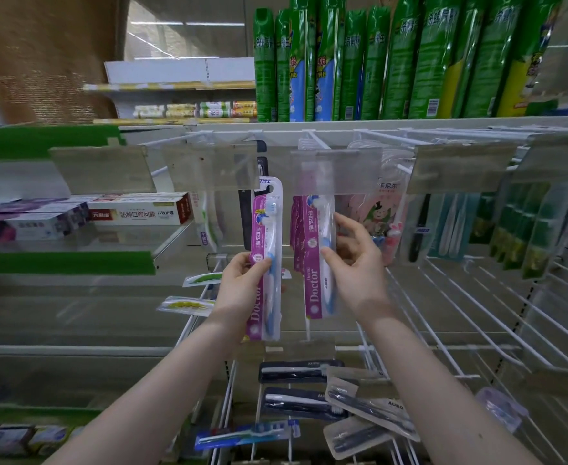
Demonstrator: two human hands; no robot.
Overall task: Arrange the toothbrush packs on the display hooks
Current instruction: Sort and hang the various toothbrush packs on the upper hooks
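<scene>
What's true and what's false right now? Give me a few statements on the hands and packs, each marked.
1. The left hand holds a purple toothbrush pack. True.
2. The right hand is empty. False: it pinches the front hanging purple pack.
3. Green spray cans stand on the shelf above the hooks. True.
4. The toothpaste boxes sit right of the hooks. False: they sit to the left.

I can read "Doctor" on the purple toothbrush pack (265,263) at left, "Dental Doctor" on the hanging pack (314,276) beside it, "AUBO" on a clear pack (373,409) below, "6种口腔问题" on a toothpaste box (138,213).
</scene>
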